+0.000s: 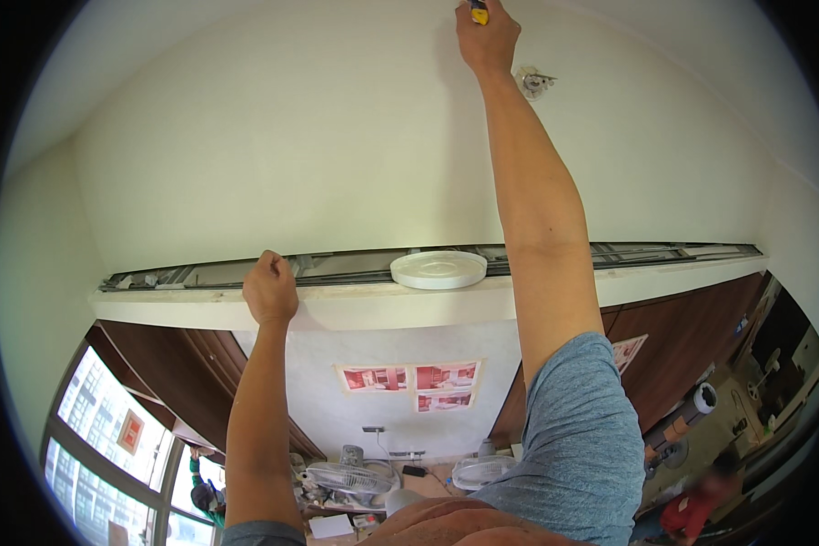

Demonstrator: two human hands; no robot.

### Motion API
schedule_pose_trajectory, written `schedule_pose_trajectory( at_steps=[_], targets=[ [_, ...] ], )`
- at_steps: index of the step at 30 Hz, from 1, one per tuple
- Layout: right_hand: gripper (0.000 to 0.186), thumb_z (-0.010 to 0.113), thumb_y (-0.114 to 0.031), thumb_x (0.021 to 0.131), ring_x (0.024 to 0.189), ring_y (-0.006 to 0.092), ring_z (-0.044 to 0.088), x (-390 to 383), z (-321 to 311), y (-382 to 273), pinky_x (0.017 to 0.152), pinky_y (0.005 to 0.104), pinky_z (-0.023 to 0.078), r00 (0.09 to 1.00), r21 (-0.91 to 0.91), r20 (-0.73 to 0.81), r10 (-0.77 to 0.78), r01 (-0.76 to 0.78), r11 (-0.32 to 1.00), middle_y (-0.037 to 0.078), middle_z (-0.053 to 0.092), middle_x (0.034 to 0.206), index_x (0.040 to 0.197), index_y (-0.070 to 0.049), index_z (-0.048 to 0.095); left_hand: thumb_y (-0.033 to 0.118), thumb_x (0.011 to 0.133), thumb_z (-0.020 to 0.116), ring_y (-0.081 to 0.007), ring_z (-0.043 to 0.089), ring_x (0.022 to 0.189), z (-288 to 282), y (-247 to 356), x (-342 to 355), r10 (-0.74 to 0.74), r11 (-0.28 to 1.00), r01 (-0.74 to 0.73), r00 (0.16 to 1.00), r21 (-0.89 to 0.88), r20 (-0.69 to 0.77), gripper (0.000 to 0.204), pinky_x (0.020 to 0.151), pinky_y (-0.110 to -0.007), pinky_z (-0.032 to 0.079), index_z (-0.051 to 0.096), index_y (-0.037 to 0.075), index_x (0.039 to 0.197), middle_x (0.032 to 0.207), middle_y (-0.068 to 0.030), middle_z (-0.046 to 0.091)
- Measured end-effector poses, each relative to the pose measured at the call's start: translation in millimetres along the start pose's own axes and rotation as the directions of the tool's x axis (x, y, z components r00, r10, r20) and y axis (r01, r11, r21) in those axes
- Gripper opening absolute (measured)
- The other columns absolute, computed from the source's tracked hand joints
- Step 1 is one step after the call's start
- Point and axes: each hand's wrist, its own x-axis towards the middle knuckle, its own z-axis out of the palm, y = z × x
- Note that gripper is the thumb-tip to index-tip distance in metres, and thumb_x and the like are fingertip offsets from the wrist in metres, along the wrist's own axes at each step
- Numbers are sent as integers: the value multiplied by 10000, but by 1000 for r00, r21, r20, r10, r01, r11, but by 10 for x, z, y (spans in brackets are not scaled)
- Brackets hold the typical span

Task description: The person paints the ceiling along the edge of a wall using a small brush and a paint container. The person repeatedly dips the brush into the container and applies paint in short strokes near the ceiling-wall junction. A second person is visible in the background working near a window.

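Stretched overhead, the right hand [489, 41] grips a yellow-and-black handheld tool [480, 14] near the smooth cream ceiling [291, 136]. The left hand [271, 289] curls at a long white ledge [355, 312], its hold unclear, above dark-brown wooden panels [678, 341].

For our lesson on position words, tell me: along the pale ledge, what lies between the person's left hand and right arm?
In the head view, a round white object lies between the left hand and the right arm.

It looks like a high-rise room being fitted out: an uncovered fitting [534, 83] in the ceiling [291, 136], an open cove [355, 265], fans [353, 479], and windows [146, 455] facing tower blocks [91, 496].
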Motion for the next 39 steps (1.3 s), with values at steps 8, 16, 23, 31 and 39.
schedule_pose_trajectory(
  at_steps=[8, 16, 23, 31, 39],
  targets=[
    [255, 684, -121, 924, 885, 405, 748, 44, 20, 1, 796, 464, 583, 1000, -10, 1, 16, -16, 1000, 249, 761, 972, 1150, -14, 735, 216, 934, 583, -392, 668, 703, -27, 43, -13, -13, 1000, 13, 1000, -8, -3, 208, 679, -476, 517, 698, 57, 867, 743, -170, 691],
    [248, 683, -121, 920, 848, 400, 744, 59, 48, 13, 761, 462, 580, 1000, -2, -2, 2, -2, 1000, 249, 756, 939, 1140, -22, 743, 218, 936, 590, -386, 673, 704, -25, 51, -10, -15, 1000, 15, 1000, -16, 5, 206, 681, -474, 522, 701, 60, 865, 743, -162, 697],
    [242, 684, -124, 922, 832, 398, 742, 46, 58, -44, 751, 463, 576, 999, 9, 22, 31, -32, 999, 246, 754, 928, 1133, -23, 743, 213, 934, 586, -395, 676, 711, -5, -7, 0, -3, 1000, 3, 1000, 12, 2, 200, 685, -484, 521, 700, 64, 865, 747, -166, 698],
    [239, 688, -133, 927, 825, 398, 741, 66, 79, -25, 745, 461, 577, 1000, 3, 6, -9, 9, 1000, 247, 752, 923, 1132, -19, 733, 215, 924, 587, -400, 673, 710, -5, 21, 0, -1, 1000, 1, 1000, -10, -3, 200, 680, -489, 517, 702, 63, 864, 740, -170, 693],
    [229, 689, -136, 923, 834, 404, 743, 59, 106, -34, 744, 467, 579, 999, 16, 33, 16, -16, 1000, 246, 751, 920, 1120, -26, 729, 217, 927, 585, -401, 670, 707, -15, 24, -8, -11, 1000, 12, 1000, -16, 4, 205, 683, -488, 520, 703, 61, 867, 737, -171, 692]
  ],
)
